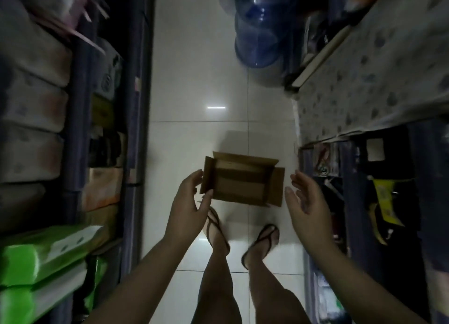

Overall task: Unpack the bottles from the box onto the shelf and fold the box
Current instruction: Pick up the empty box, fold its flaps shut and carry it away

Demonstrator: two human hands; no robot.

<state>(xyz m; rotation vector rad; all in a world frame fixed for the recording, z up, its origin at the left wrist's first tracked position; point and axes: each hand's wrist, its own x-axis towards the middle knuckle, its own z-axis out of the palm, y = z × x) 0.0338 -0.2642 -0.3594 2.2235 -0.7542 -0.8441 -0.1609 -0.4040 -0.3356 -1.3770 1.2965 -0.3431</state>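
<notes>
A small brown cardboard box (239, 181) with its flaps open is held above the white tiled floor, and its inside looks empty. My left hand (190, 202) grips the box's left flap between thumb and fingers. To the right of the box, a short gap away from it, my right hand (306, 197) is open with the fingers spread and holds nothing. No bottles from the box are visible in this dim view.
Shelves with packaged goods (34, 119) and green packs (43, 258) line the left. A patterned counter (374, 80) and dark shelving (379, 197) stand on the right. Blue water jugs (257, 29) sit on the floor ahead. My sandalled feet (243, 236) stand below the box.
</notes>
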